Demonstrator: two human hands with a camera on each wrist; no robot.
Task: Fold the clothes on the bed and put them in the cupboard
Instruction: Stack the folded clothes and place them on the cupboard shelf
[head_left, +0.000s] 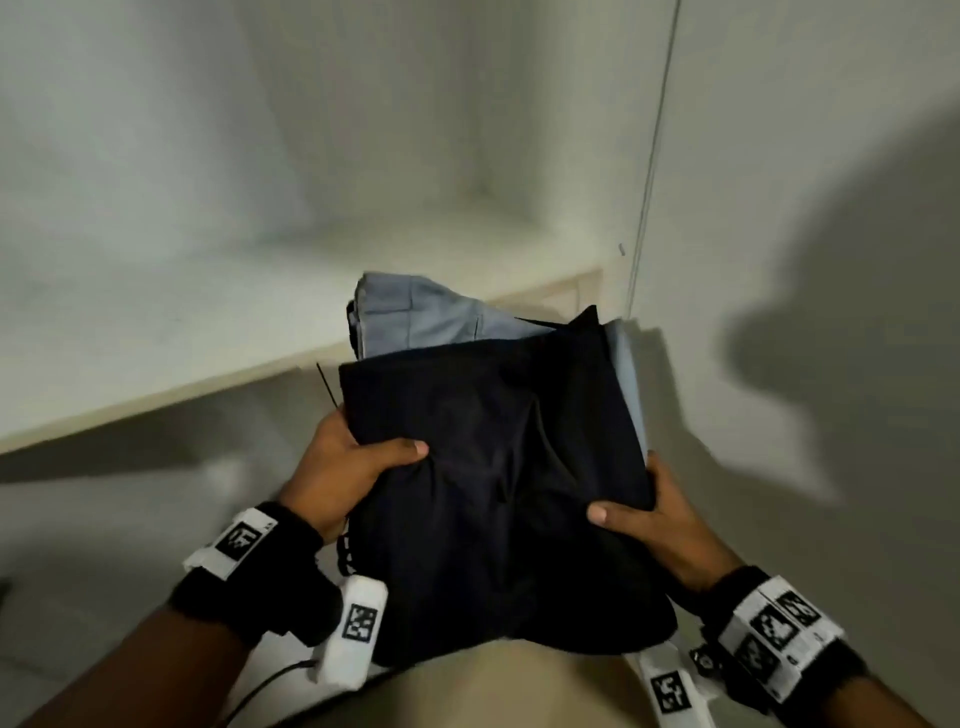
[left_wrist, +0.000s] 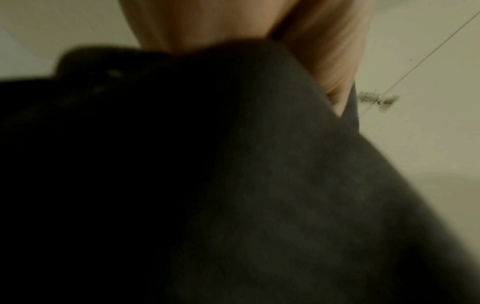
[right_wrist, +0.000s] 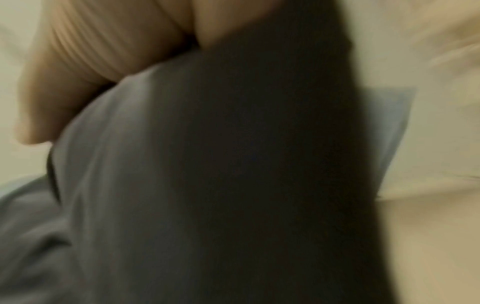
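2 hands' fingers (head_left: 400, 448) grasp folded clothes (head_left: 498, 467) before pale cupboard shelf (head_left: 156, 332).

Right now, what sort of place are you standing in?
Most likely at an open cupboard indoors: a pale shelf set into a white-walled recess, its door edge alongside, and both hands carrying a stack of folded clothes toward it.

A pale shelf board (head_left: 171, 332) runs across the recess, its light wood front edge (head_left: 156, 402) facing outward. Plain off-white walls (head_left: 234, 114) meet in a corner behind it. Right of the shelf, a closed white panel (head_left: 810, 156) carries heavy shadows. Lighting dim.
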